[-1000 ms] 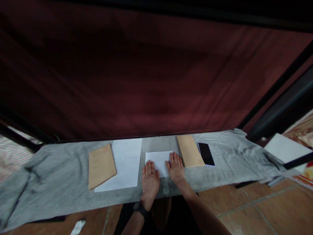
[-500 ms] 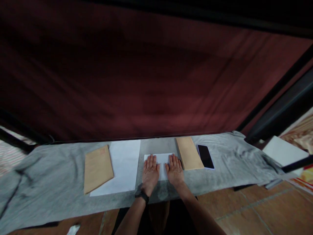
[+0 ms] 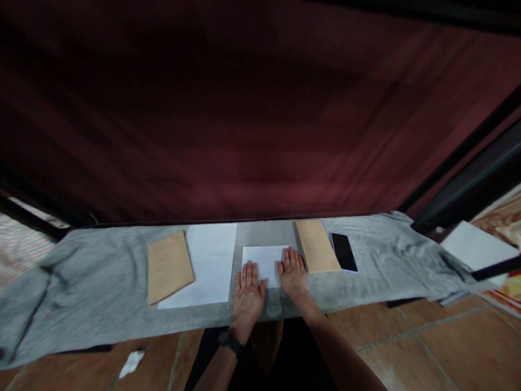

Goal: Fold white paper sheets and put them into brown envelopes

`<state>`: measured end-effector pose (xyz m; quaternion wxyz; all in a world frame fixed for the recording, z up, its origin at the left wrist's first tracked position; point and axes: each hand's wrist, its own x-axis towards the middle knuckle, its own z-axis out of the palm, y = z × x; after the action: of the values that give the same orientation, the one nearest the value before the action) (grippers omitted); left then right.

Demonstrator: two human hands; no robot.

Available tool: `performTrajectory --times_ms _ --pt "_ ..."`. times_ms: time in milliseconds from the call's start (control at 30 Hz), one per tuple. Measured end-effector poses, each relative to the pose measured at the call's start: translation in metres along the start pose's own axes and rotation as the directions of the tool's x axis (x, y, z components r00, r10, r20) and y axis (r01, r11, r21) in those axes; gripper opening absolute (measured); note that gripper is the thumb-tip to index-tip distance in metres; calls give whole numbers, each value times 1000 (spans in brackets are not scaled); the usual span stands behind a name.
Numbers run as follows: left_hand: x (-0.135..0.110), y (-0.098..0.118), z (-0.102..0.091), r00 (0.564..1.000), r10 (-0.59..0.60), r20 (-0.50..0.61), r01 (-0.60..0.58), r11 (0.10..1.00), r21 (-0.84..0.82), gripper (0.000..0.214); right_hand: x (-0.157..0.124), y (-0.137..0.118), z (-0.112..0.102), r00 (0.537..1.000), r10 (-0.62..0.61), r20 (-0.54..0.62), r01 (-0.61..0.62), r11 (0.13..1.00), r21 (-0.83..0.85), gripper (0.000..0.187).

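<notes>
A small white sheet of paper [image 3: 264, 258], which looks folded, lies flat on the grey cloth in front of me. My left hand [image 3: 248, 293] rests palm down over its lower left corner, fingers stretched out. On its right edge my right hand [image 3: 293, 271] lies flat, fingers extended and thumb apart. Just right of that hand is a stack of brown envelopes [image 3: 317, 247]. To the left, larger white paper [image 3: 211, 266] lies partly under another brown envelope [image 3: 170, 267]. A black watch sits on my left wrist.
A phone [image 3: 344, 252] lies right of the envelope stack. Grey cloth [image 3: 101, 271] covers the narrow bench, with a dark red panel [image 3: 260, 136] rising behind it. A white box-like object [image 3: 478, 247] is at the far right. Crumpled white tissue [image 3: 131, 363] lies on the tiled floor.
My left hand has slid down toward me along the small paper, uncovering its upper left part. The right hand stays on the right edge. The view has shifted slightly.
</notes>
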<state>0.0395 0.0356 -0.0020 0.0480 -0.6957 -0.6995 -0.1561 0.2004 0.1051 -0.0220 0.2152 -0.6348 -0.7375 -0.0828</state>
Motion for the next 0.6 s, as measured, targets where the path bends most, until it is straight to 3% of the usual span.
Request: performTrajectory --times_ms 133,333,433,600 --pt "2 2 -4 1000 -4 17 4 1000 -5 59 -6 -8 -11 1000 2 15 -3 999 45 55" --pt "1 1 -5 999 25 40 -25 1000 0 59 -35 -38 -24 966 -239 100 221 961 165 49" --pt "1 -1 -4 999 27 41 -27 1000 -11 59 -44 -38 -27 974 -215 71 203 969 140 50" --pt "2 -1 -1 1000 9 12 -9 999 -36 59 -50 -14 -31 990 -141 5 140 986 94 55"
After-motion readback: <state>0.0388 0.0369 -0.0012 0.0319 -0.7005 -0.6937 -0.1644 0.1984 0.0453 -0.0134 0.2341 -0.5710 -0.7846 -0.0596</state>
